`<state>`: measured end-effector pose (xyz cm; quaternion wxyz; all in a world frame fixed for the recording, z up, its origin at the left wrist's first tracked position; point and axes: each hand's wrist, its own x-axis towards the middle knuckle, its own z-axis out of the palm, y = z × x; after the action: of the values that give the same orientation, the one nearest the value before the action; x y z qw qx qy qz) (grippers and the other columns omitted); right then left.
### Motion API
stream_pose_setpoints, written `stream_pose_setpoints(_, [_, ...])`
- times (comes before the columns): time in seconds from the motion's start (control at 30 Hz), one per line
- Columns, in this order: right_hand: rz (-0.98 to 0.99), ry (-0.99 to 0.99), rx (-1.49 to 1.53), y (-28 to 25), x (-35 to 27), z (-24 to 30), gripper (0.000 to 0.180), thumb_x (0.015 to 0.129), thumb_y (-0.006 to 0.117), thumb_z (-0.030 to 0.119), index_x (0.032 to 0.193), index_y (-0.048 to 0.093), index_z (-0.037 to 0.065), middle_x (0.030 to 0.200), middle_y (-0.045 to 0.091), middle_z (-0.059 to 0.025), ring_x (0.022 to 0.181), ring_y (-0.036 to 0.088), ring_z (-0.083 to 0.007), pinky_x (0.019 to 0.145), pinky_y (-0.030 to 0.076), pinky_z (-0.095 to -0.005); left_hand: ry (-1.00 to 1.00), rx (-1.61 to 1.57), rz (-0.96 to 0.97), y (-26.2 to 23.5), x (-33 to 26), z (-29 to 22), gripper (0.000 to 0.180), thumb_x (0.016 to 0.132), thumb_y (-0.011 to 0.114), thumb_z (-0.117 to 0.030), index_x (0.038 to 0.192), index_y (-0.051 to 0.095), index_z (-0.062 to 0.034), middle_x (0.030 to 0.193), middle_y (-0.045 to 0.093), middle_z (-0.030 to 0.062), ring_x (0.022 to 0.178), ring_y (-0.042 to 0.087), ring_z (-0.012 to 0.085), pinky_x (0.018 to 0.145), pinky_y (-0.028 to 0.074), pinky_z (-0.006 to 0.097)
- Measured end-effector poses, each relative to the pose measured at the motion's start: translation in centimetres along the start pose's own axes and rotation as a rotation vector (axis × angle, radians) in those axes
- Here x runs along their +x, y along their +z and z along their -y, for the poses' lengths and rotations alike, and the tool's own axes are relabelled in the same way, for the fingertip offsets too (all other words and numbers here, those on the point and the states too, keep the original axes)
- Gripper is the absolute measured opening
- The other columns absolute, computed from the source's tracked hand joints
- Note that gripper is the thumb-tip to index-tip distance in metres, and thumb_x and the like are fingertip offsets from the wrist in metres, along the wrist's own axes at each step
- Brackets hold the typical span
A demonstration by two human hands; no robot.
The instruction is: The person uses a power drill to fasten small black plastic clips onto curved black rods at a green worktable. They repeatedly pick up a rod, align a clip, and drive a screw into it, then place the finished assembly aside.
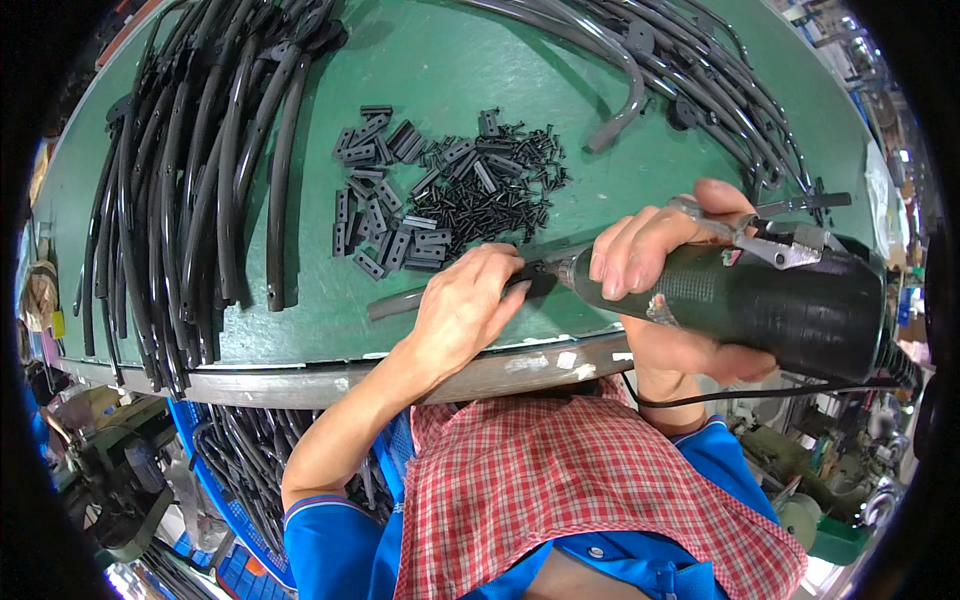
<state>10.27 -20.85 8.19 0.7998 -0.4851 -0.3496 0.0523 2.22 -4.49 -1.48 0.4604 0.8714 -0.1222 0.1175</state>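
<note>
Power tool (pixel 800 312) pointing left, tube (pixel 397 303) left-to-right

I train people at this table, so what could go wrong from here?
The driver points at the tube close to the left hand, so a slip might injure that hand. Loose screws lie just beyond the same hand and could get knocked about. The cord runs across near the right forearm and might snag if the arm moves.
</note>
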Motion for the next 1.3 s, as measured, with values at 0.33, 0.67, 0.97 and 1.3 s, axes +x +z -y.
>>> stream_pose_setpoints(0.33, [0.197, 0.151, -0.035, 0.8, 0.3, -0.9, 0.079, 0.078, 0.06, 0.059, 0.126, 0.046, -0.002, 0.08, 0.06, -0.0118, 0.065, 0.059, -0.021, 0.057, 0.047, -0.0333, 0.085, 0.005, -0.057, 0.2, -0.4, 1.1, 0.023, 0.077, 0.069, -0.005, 0.095, 0.057, 0.0026, 0.098, 0.063, 0.017, 0.087, 0.063, 0.0339, 0.077, 0.053, 0.04])
stream_pose_setpoints(0.67, [-0.118, 0.006, 0.201, -2.0, 0.6, -4.3, 0.111, 0.067, 0.054, 0.085, 0.135, 0.037, -0.001, 0.074, 0.054, -0.0046, 0.058, 0.053, -0.0179, 0.053, 0.044, -0.0338, 0.018, -0.024, -0.01, -0.1, 0.2, 0.5, 0.026, 0.075, 0.073, -0.004, 0.097, 0.059, 0.0003, 0.1, 0.065, 0.0167, 0.091, 0.065, 0.0334, 0.078, 0.054, 0.038])
stream_pose_setpoints(0.97, [-0.06, -0.039, 0.356, -2.6, 1.1, -3.2, 0.108, 0.069, 0.058, 0.08, 0.139, 0.036, 0.001, 0.082, 0.06, -0.0086, 0.067, 0.059, -0.0218, 0.062, 0.048, -0.0375, -0.081, -0.133, -0.162, -0.1, -0.1, 0.2, 0.033, 0.074, 0.075, -0.004, 0.103, 0.058, -0.0007, 0.11, 0.06, 0.0165, 0.093, 0.062, 0.0295, 0.078, 0.054, 0.034])
stream_pose_setpoints(1.3, [-0.21, -0.059, 0.337, -1.3, 1.4, -0.6, 0.088, 0.077, 0.065, 0.064, 0.132, 0.043, -0.001, 0.071, 0.047, -0.0018, 0.057, 0.048, -0.0122, 0.054, 0.039, -0.0287, 0.017, -0.159, -0.106, -0.4, 0.4, 0.6, 0.029, 0.075, 0.071, -0.008, 0.104, 0.068, -0.0043, 0.104, 0.064, 0.0105, 0.096, 0.059, 0.0283, 0.086, 0.047, 0.04])
